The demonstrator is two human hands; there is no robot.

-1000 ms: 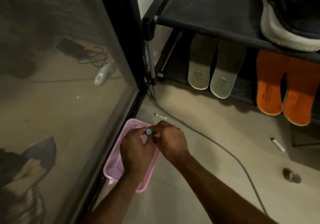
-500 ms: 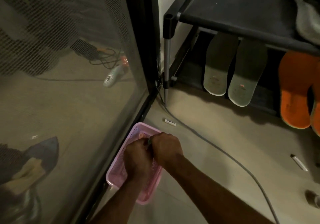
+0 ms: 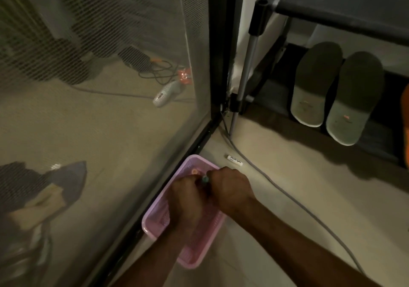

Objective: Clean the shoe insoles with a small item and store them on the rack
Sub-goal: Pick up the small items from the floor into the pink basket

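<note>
Pink perforated plastic basket (image 3: 155, 224), shiny metal rack leg (image 3: 247, 74), matt floor (image 3: 309, 198).

left hand (image 3: 188, 200) and right hand (image 3: 230, 187) pressed together, fingers curled (knuckles up).

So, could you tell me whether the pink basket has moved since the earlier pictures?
No: the pink basket lies against the black door frame as before; only the camera shifted.

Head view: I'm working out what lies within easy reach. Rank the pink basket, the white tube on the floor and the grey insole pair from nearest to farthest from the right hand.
1. Pink basket: directly under the right hand, beside the screen door.
2. White tube: on the floor just beyond the hand.
3. Grey insole pair: farthest, leaning on the rack's bottom shelf to the upper right.
</note>
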